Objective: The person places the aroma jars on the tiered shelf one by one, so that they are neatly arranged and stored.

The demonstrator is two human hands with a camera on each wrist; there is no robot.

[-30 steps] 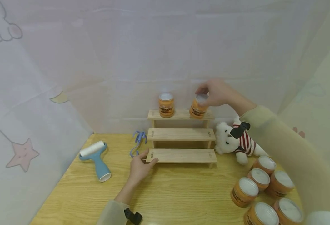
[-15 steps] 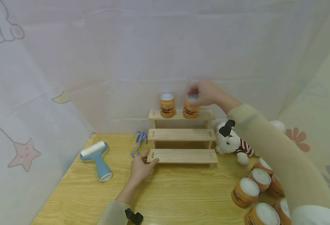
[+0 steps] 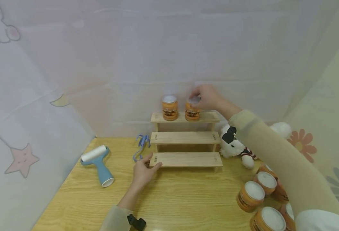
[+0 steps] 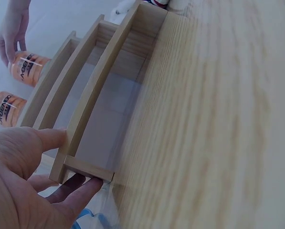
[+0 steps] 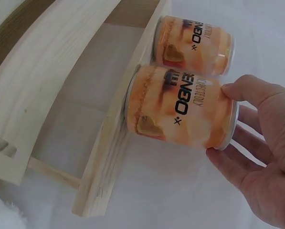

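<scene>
A three-tier wooden shelf stands against the back cloth. On its top tier, an orange can sits upright at the left. Beside it on the same tier is a second orange can, its top rim gripped from above by my right hand between thumb and fingers. A gap separates the two cans in the head view. Down at the bottom tier's left end, my left hand holds the board, thumb on the front edge and fingers around the end, as the left wrist view shows.
Several orange cans stand at the table's right, partly behind my right sleeve. A white plush bear lies right of the shelf. On the left are a blue-handled lint roller and a purple hook-shaped item.
My right hand has moved left along the top tier with its can, bringing it nearer the other can and upright from a slight tilt. The left hand stays on the shelf.
</scene>
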